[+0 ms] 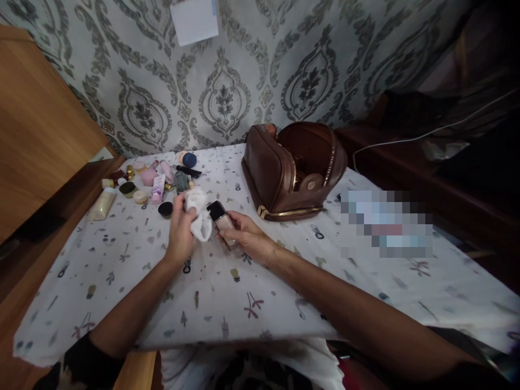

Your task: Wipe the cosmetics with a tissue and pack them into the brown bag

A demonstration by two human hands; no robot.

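My left hand [181, 227] is closed on a crumpled white cloth or tissue [200, 219], held above the table. Just to its right, my right hand [249, 235] grips a small bottle of foundation [223, 223] with a black cap, tilted so the cap points up and left toward the cloth. The cloth and the cap are very close; whether they touch I cannot tell. Beyond my left hand lies a cluster of cosmetics, among them a pink and white tube [158, 188], a dark green bottle [181, 181] and a round black lid [165, 209].
A brown zippered bag [280, 179] stands unzipped at the back of the table [154, 309], near the patterned wall. A cream tube [101, 205] lies at the left. Wooden furniture [44, 124] borders the left side. A white cable [426, 135] runs at the right, behind a blurred-out patch.
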